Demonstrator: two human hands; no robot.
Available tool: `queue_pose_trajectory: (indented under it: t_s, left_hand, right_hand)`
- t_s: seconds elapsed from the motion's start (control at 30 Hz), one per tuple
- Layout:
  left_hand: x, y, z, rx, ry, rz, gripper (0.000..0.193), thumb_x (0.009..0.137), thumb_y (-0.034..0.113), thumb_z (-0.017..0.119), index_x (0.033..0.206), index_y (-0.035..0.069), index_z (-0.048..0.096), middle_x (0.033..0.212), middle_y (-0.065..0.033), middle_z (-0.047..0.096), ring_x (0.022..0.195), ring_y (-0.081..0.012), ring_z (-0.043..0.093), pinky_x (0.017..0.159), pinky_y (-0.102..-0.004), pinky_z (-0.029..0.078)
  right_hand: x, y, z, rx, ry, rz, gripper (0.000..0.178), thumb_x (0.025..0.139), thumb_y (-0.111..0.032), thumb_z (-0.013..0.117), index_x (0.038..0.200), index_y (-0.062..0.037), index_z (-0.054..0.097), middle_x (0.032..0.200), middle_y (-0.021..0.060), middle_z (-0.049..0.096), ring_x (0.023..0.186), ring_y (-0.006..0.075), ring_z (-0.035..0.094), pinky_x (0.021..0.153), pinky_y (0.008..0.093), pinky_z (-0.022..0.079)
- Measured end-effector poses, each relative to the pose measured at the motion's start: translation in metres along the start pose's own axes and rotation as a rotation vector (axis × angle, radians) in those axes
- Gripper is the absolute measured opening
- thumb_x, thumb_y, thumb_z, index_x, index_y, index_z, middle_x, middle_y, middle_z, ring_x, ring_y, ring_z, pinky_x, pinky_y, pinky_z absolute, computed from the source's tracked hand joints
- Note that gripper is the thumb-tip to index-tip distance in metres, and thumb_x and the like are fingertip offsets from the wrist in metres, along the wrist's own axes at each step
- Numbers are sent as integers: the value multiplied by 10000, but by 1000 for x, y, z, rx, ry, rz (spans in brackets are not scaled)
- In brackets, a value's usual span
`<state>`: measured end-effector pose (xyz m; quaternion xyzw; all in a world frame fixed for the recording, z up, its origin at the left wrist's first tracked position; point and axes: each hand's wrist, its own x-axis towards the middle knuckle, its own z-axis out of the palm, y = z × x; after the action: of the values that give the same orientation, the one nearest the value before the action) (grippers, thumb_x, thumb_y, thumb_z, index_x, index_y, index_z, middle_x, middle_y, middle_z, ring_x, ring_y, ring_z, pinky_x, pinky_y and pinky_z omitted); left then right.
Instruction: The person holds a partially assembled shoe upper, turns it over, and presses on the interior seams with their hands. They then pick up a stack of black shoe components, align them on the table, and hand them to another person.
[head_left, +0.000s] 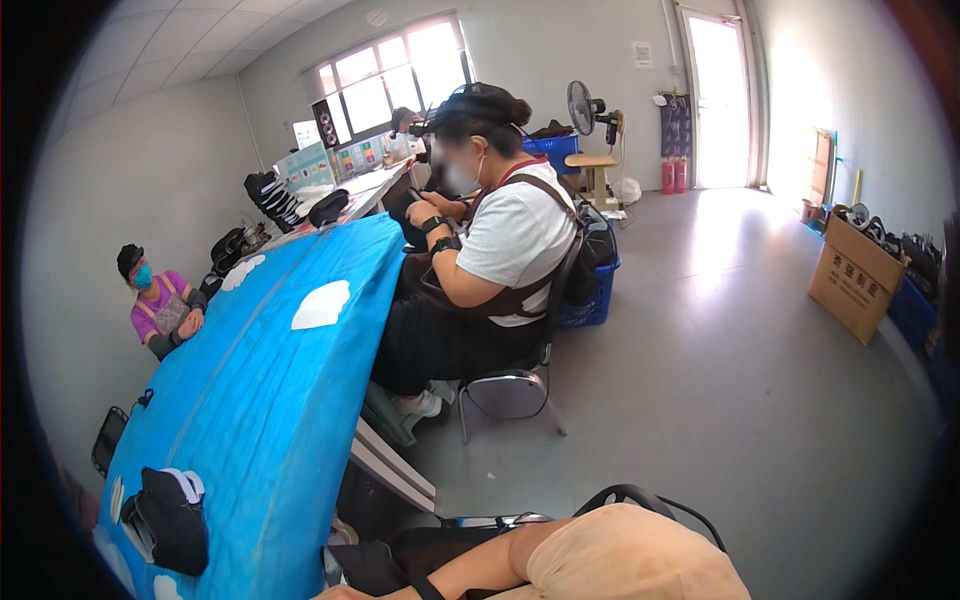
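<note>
We cannot tell grip or opening of our right fingers point(343, 594), left unseen; a tugged blue cover point(255, 430) could drag the black bundle point(178, 525).

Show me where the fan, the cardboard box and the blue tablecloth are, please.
Fan point(580, 108): head view, on its round cage.
Cardboard box point(856, 278): head view, on its side facing the camera.
Blue tablecloth point(255, 390): head view, on a bare stretch near its middle.

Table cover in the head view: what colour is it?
The table cover is bright blue, clearest in the head view.
</note>
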<state>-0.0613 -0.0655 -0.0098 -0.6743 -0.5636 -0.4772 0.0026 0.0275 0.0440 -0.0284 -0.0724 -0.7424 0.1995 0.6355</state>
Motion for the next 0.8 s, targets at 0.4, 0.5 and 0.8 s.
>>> queue_pose_trajectory:
  t_s: [0.4, 0.5, 0.8]
  left_hand:
    - [42, -2, -32, -35, -166, 5, 595, 767, 229, 793, 1269, 14, 555, 1129, -240, 649, 1004, -408, 649, 843, -433, 525]
    - [69, -27, -66, 256, -127, -33, 645, 776, 243, 786, 1293, -42, 525, 1154, -249, 633, 986, -372, 651, 868, -434, 514]
    - [124, -156, -73, -190, -38, -321, 957, 745, 356, 739, 1487, -38, 280, 1381, -199, 450, 1251, -287, 473, 1055, -393, 371]
  right_hand:
    - [25, -17, -34, -75, -159, -71, 333, 834, -236, 565, 1054, 3, 640, 991, 153, 639, 903, 359, 626, 729, 400, 534]
    - [45, -8, -59, -237, -174, 18, 308, 820, -197, 563, 1059, -27, 657, 996, 139, 652, 900, 330, 632, 744, 396, 537]
    - [107, 60, -208, -1077, -86, 251, 454, 765, -162, 647, 1212, -108, 592, 1174, 147, 615, 1054, 329, 613, 849, 409, 537]
